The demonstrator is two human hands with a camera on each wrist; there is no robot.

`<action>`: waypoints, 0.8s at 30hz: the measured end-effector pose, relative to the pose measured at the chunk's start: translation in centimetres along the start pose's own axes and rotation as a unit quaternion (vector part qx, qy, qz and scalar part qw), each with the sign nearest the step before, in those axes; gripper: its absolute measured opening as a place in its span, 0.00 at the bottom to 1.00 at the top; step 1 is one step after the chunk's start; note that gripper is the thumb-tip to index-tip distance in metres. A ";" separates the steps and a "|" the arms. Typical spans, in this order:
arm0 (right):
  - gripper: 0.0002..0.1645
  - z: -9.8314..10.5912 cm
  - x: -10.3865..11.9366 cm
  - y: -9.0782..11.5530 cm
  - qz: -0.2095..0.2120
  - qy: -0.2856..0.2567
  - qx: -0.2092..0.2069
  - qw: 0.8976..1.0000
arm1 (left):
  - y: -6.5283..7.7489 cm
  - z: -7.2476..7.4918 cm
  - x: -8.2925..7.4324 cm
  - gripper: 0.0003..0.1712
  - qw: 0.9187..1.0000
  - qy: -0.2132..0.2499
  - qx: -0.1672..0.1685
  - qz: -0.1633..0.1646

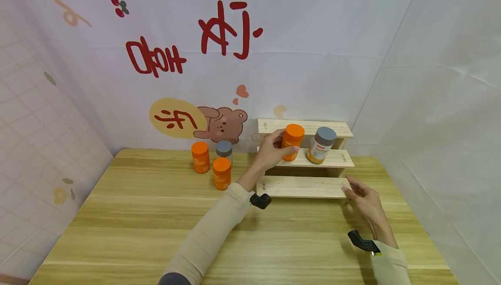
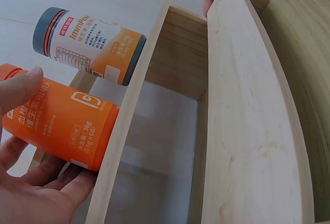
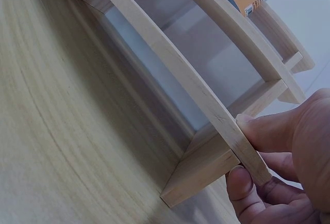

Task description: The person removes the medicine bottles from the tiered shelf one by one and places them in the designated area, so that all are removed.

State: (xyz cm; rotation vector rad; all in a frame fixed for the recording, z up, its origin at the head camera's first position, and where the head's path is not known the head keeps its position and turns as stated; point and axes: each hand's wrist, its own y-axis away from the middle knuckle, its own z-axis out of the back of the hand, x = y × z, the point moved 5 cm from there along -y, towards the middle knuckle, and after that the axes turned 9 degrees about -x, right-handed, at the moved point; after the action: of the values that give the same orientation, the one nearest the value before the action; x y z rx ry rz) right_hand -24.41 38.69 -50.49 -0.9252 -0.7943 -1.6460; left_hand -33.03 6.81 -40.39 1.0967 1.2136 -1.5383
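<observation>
On the right of the table a pale wooden three-step rack stands against the wall. My left hand grips an orange supplement jar at the middle step, thumb across its front and fingers behind. In the left wrist view the base of this orange jar is right at the step's edge. Beside it a grey-lidded jar with a white and orange label stands on the same step. My right hand pinches the right end of the lowest step, thumb on top and fingers underneath, as the right wrist view shows.
Left of the rack, two more orange jars and another grey-lidded jar stand close together on the wooden table. A printed white cloth wall rises behind, with side cloths at left and right.
</observation>
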 end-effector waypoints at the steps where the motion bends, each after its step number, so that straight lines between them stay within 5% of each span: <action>1: 0.45 0.0 0.0 0.0 0.001 0.000 0.000 1.000 | 0.1 0.0 0.0 0.36 1.000 0.000 0.001 0.000; 24: 0.46 0.0 -0.4 -0.2 -0.008 0.004 0.006 1.000 | 2.9 2.3 -0.9 0.39 1.000 0.024 -0.013 0.010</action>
State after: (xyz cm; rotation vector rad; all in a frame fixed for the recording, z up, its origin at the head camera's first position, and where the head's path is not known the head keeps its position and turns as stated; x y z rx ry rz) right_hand -24.55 38.87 -50.83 -0.9054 -0.8064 -1.6554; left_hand -30.33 4.17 -39.87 1.1326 1.2479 -1.4844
